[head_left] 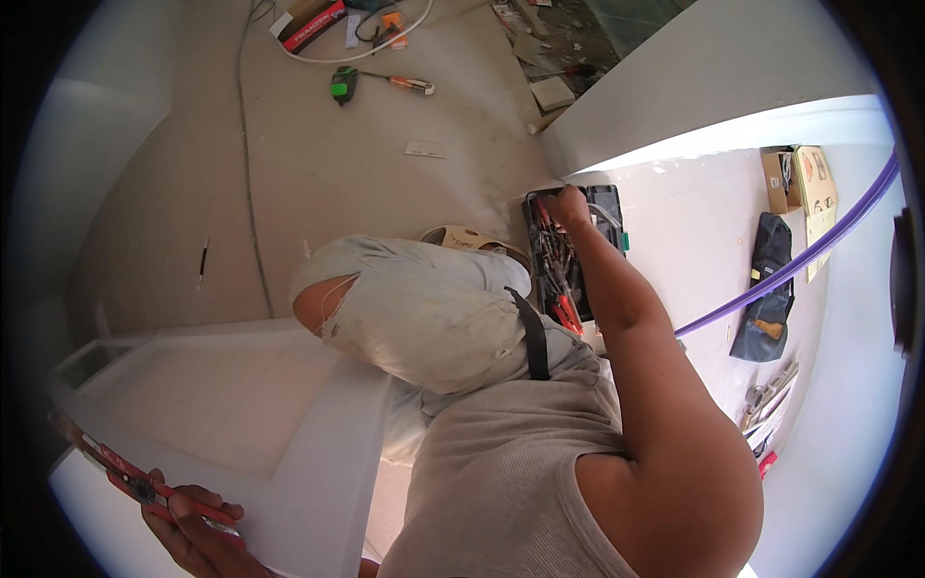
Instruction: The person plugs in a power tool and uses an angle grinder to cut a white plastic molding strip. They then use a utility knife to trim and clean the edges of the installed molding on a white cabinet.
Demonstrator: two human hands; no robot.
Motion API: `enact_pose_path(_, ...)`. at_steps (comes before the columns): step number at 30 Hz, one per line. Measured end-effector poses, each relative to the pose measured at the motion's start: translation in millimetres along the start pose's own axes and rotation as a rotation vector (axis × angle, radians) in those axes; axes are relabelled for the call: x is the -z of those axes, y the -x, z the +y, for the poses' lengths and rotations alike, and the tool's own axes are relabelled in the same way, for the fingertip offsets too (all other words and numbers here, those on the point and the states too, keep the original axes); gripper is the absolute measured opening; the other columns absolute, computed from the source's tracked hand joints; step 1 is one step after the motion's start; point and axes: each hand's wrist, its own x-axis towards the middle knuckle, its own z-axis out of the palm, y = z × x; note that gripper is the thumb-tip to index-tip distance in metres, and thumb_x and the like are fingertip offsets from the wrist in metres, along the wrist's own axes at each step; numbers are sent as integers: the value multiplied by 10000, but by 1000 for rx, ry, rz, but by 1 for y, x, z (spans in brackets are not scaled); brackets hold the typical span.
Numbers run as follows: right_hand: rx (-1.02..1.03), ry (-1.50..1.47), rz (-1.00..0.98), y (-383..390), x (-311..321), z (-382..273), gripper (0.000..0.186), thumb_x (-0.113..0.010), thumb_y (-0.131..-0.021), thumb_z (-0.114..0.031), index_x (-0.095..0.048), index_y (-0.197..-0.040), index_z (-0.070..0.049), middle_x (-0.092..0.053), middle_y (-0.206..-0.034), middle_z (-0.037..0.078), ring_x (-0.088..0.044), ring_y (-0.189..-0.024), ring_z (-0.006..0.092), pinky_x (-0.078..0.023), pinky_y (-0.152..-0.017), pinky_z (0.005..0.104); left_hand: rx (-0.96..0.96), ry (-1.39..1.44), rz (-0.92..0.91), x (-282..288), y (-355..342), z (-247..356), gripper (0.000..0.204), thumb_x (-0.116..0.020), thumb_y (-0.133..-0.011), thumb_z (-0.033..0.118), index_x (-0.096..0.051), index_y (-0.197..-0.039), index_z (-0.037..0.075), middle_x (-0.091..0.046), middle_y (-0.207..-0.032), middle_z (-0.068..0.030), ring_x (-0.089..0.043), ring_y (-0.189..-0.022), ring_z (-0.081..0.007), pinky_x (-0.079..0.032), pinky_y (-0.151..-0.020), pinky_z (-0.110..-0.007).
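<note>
My left hand [207, 530], at the lower left, is closed round a red utility knife [114, 464] with a round black dial. It is above the corner of a white framed panel [332, 462]. Ahead of me to the right, my right hand [568, 205] reaches down into the far end of a black toolbox [529, 223]. Its fingers point into the box and are mostly hidden, so their grip does not show. Red-handled tools [566, 310] and a jumble of metal hand tools [554, 258] lie in the box.
On the floor ahead lie a screwdriver [411, 85], a black-and-green tape measure [343, 85] and a red box [313, 27]. A dark cable [246, 164] runs along the left. To the right are a purple hose [800, 262], a dark tool bag [764, 308] and a cardboard box [779, 180].
</note>
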Motion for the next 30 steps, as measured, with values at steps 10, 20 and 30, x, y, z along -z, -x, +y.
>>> enact_pose_path(10,-140,178,-456,-4,-9,20,251,-520,-948,-210,-694,-955,-29,-726,-796,126,-708,-603,269,-611,-621,359,95,-36,-27,7,0,2,882,-490,-883,736,-421,-1476,86,-254,-1632,-168,-534,-666,-45,-516,-818,-323)
enact_pose_path(20,-50,611,-522,57,32,8,207,-597,-859,-122,-730,-1000,-48,-753,-935,155,-747,-882,294,-600,-738,402,104,-7,53,11,9,-2,788,-532,-885,663,-476,-1395,65,-337,-1434,-146,-571,-782,-100,-493,-833,-347)
enact_pose_path(30,236,736,-607,149,57,-18,281,-649,-803,-213,-747,-1019,-60,-727,-1064,181,-707,-1027,322,-578,-820,418,153,-5,106,9,8,-4,683,-566,-902,570,-512,-1344,53,-432,-1214,-120,-582,-773,-132,-491,-775,-339)
